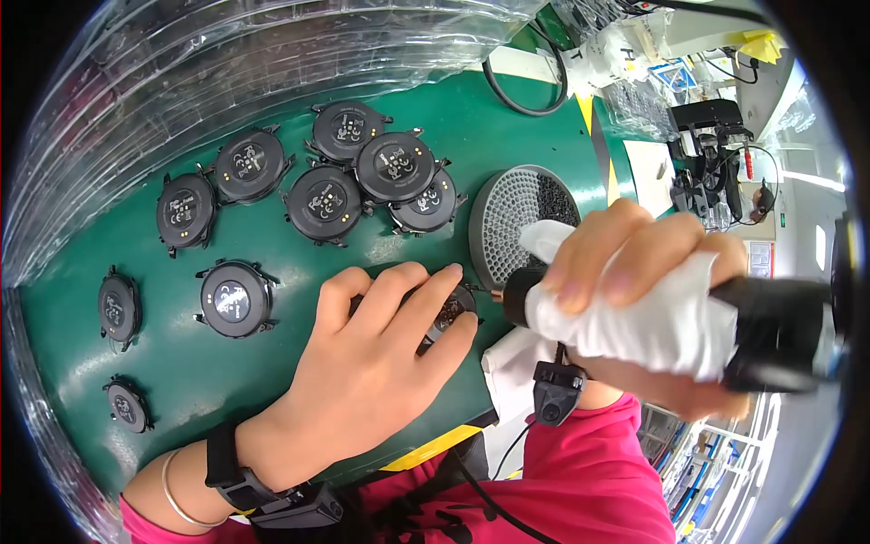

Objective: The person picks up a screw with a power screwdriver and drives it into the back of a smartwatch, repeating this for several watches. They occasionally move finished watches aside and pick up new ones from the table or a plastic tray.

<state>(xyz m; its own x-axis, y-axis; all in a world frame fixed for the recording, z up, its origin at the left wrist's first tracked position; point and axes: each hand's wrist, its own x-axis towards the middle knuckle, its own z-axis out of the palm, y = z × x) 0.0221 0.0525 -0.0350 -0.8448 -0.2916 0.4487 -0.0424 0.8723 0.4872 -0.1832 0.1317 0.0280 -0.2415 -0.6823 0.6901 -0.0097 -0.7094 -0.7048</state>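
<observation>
My left hand (367,376) lies over a black round watch case (450,313) on the green mat, with its fingers curled round the case and holding it down. Much of that case is hidden by the fingers. In my right hand (639,258) is a black electric screwdriver (784,313) with white wrapping (625,326) round its grip. It is held almost level, its thin bit (495,295) reaching the right side of the case; whether it touches a screw I cannot tell. Just beyond the bit stands a round grey screw tray (494,213) with many small holes and dark screws (556,199).
Several black watch cases (324,204) lie back up, some overlapping, on the green mat (172,363). Stacked clear plastic trays (272,54) line the far left. A black cable loop (526,111) sits at the back. White cloth (512,367) lies by the near edge.
</observation>
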